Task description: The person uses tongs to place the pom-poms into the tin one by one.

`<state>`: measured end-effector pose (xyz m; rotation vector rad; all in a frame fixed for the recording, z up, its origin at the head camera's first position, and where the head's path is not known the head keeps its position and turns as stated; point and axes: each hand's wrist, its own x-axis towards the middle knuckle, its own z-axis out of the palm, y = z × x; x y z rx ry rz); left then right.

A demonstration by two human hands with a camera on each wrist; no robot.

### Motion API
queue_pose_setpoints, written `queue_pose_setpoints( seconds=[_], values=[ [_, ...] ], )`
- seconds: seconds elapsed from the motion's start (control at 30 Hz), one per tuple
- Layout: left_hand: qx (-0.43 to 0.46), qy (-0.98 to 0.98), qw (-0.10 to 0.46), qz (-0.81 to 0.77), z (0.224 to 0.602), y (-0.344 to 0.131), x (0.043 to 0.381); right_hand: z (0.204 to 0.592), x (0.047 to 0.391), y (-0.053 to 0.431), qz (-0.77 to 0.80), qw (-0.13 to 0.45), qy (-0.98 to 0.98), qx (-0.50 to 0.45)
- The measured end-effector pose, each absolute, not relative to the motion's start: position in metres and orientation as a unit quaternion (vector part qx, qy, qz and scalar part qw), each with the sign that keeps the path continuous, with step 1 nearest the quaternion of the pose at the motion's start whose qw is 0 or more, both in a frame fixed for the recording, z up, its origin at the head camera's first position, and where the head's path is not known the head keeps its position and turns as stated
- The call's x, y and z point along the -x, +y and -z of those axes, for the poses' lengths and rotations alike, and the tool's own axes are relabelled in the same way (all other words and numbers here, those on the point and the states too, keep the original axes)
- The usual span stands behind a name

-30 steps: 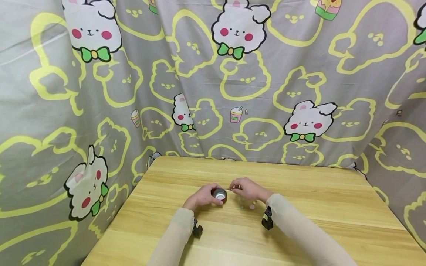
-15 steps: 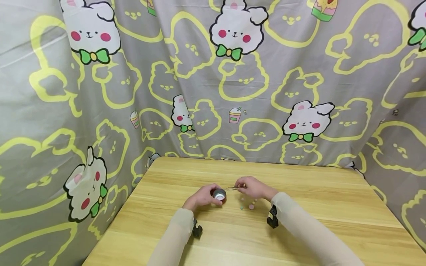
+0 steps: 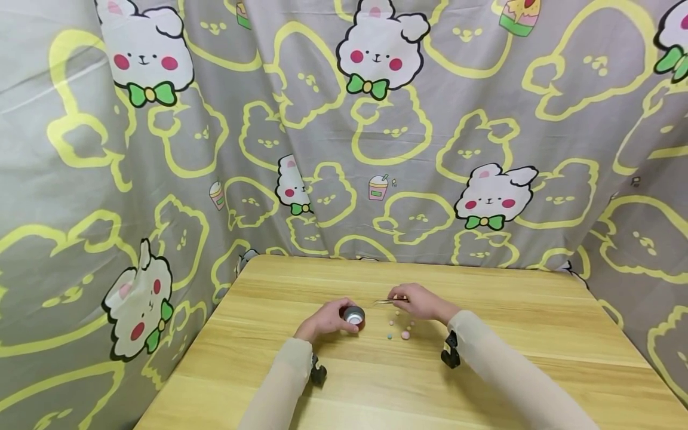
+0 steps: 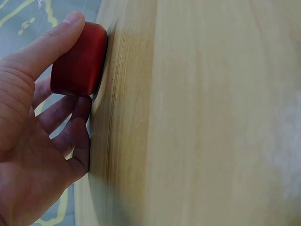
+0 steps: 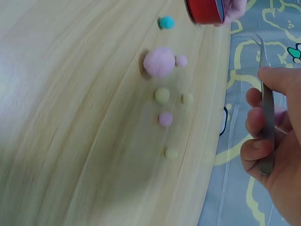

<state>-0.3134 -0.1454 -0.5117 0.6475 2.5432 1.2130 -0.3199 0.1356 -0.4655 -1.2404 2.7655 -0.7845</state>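
My left hand (image 3: pixel 329 317) grips a small round red tin (image 4: pixel 81 60), thumb on one side and fingers on the other, on the wooden table. Its open top shows a silvery inside in the head view. My right hand (image 3: pixel 423 302) holds curved-tip tweezers (image 5: pixel 266 108) between thumb and fingers, above the table and to the right of the tin. Their fine tips point toward the tin's side with nothing visible between them. Below the right hand lie several small pompoms: a larger pink one (image 5: pixel 159 62), a teal one (image 5: pixel 166 22), and small pale yellow and pink ones.
The wooden table (image 3: pixel 301 394) extends on all sides of the hands. A grey curtain (image 3: pixel 333 131) with yellow outlines and white rabbit figures hangs behind it and along both sides. Black camera mounts sit at both wrists.
My right hand has drawn the tweezers away from the tin's rim, to the right and slightly back, showing more of the pompoms. The left hand keeps holding the tin in place.
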Motion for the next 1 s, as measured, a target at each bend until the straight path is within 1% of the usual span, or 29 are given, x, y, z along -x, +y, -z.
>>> queue_pose_setpoints(
  seconds=[0.23, 0.47, 1.0],
  values=[
    [-0.246, 0.869, 0.113, -0.415, 0.509, -0.147, 0.311, 0.463, 0.318, 0.148, 0.245, 0.003, 0.892, 0.38],
    [-0.219, 0.868, 0.129, -0.425, 0.508, -0.145, 0.311, 0.465, 0.319, 0.161, 0.248, 0.004, 0.9, 0.359],
    [-0.216, 0.871, 0.131, -0.422, 0.511, -0.145, 0.311, 0.475, 0.321, 0.194, 0.234, -0.003, 0.905, 0.356]
  ],
)
